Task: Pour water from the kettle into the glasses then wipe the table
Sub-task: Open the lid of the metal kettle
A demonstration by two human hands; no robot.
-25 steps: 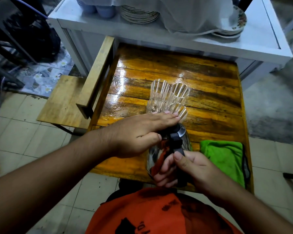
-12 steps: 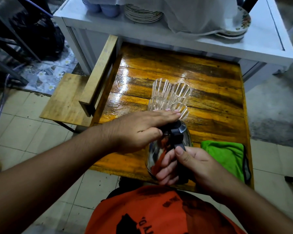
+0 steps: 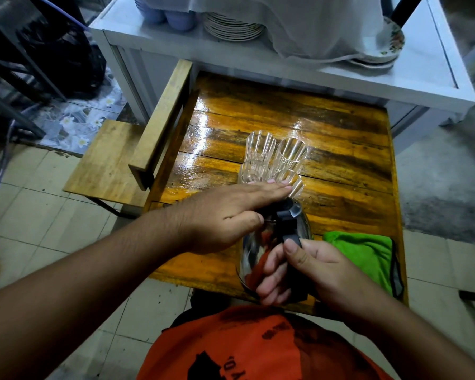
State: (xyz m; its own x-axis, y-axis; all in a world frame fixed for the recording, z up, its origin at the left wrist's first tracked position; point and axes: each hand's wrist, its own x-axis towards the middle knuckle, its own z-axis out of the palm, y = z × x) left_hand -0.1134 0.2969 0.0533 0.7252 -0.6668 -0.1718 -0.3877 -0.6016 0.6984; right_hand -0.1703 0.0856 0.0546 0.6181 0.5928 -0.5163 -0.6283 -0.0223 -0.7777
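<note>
A shiny steel kettle point(image 3: 304, 225) with a black lid and handle stands near the front edge of the wooden table point(image 3: 285, 116). My left hand point(image 3: 231, 212) lies palm down on its lid, fingers stretched flat toward the glasses and thumb tucked against the lid. My right hand point(image 3: 313, 270) is wrapped around the black handle. Several clear ribbed glasses point(image 3: 274, 157) stand clustered just behind the kettle, the nearest partly hidden by my left fingers. A green cloth point(image 3: 365, 256) lies folded on the table's front right corner, beside the kettle.
A white cabinet point(image 3: 258, 67) stands against the table's far edge, carrying stacked plates point(image 3: 231, 28) and a draped white cloth. A wooden chair point(image 3: 107, 160) stands at the table's left side, its backrest point(image 3: 162, 119) against the edge. Tiled floor surrounds the table.
Both hands stay on the kettle, which has hardly moved. The view has shifted slightly.
</note>
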